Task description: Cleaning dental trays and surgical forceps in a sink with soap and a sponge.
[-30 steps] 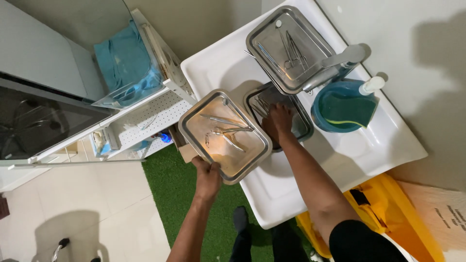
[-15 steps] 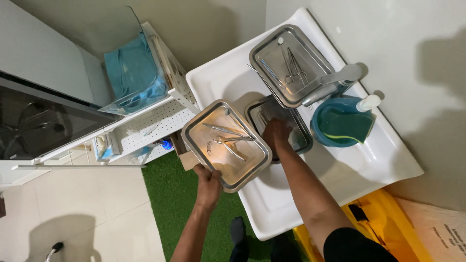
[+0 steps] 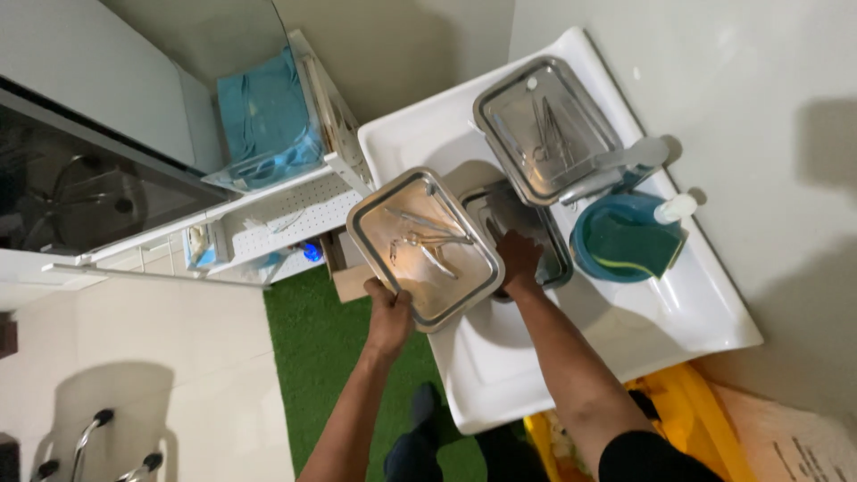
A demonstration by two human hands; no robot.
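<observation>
Your left hand (image 3: 389, 314) is clamped on the near rim of a shallow steel tray (image 3: 424, 248) at the centre of the frame, held over the left edge of the white sink (image 3: 500, 357). Loose metal instruments (image 3: 421, 243) lie in it. Your right hand (image 3: 518, 259) rests with fingers spread inside a second steel tray (image 3: 527, 234) down in the basin; I cannot tell whether it grips anything.

The held tray is smooth, glossy and rectangular with rounded corners. Gripped one-handed at one edge, it could tip, and the instruments would slide off toward the green turf (image 3: 321, 357) below.

A third tray (image 3: 544, 129) sits upper centre beside the tap (image 3: 616, 170).
</observation>
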